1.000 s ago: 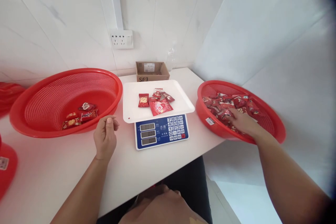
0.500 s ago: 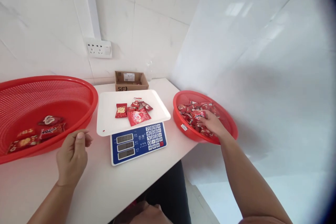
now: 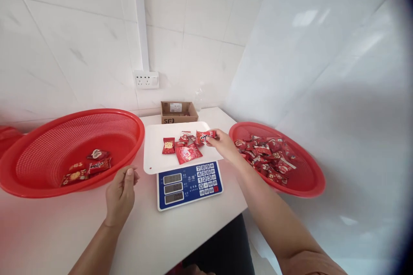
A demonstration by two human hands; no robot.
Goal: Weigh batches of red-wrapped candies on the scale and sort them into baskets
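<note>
My right hand (image 3: 222,144) pinches a red candy packet (image 3: 204,137) over the right side of the white scale tray (image 3: 156,150). On the tray lie several small red packets, among them one with a pale nut picture (image 3: 168,145) and a larger red packet (image 3: 188,153). Below the tray, the blue scale panel (image 3: 190,184) has number keys and three displays. My left hand (image 3: 121,195) is loosely closed above the table beside the left basket, with nothing seen in it.
At left, a red mesh basket (image 3: 35,161) holds a few packets. Another red basket (image 3: 314,180) on the right is heaped with packets. Behind the tray stand an open cardboard box (image 3: 171,120) and a clear plastic bottle (image 3: 199,96). A wall socket (image 3: 146,80) sits above.
My right hand has lifted a candy packet out of the right basket and carried it left over the scale tray. My left hand keeps its closed shape. The view has shifted.
</note>
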